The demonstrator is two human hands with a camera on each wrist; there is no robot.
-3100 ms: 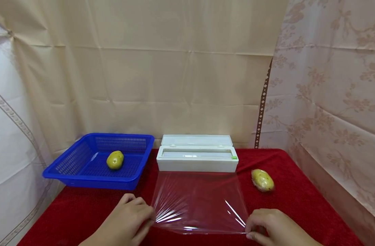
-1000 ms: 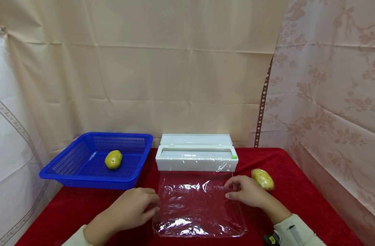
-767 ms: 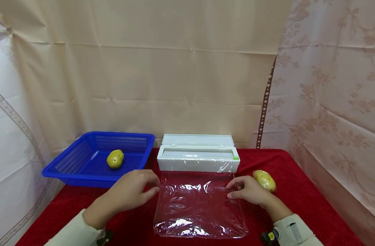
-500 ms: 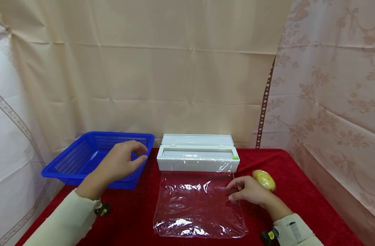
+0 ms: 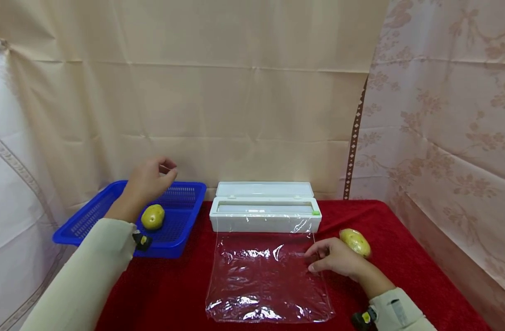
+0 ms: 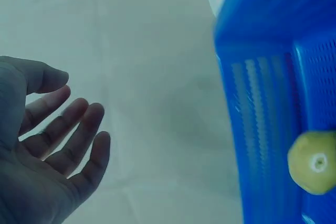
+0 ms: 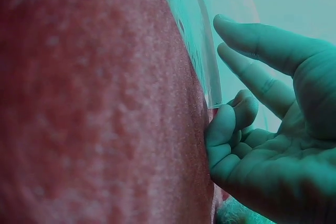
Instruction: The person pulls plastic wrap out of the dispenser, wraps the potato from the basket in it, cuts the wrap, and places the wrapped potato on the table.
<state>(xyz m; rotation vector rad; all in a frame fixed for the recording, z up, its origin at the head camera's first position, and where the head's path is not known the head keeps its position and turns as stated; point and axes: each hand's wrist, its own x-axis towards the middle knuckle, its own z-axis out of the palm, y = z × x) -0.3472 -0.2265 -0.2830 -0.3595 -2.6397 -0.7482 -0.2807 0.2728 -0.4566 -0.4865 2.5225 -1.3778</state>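
My left hand (image 5: 150,179) is raised over the back of a blue basket (image 5: 167,251), loosely curled and holding nothing. In the left wrist view its fingers (image 6: 90,121) are spread apart, well away from the potato (image 6: 314,165). That yellow potato (image 5: 153,217) lies in the basket. A sheet of cling film (image 5: 269,276), wrinkled and shiny, runs from a white cling film dispenser (image 5: 265,224) toward the table's front. My right hand (image 5: 337,258) rests at the film's right edge, thumb and forefinger apart. In the right wrist view, its lower fingers (image 7: 220,124) curl down onto the cloth.
A potato wrapped in film (image 5: 355,242) sits just behind my right hand. The dispenser's lid (image 5: 264,188) stands up at the back, with a green slider (image 5: 316,213) at its right end. A red cloth (image 5: 409,276) covers the table; curtains (image 5: 252,101) hang behind.
The film was stretched between both hands; it now lies on the cloth. My right hand has moved back along its edge and stays there. My left hand has moved up and left over the basket.
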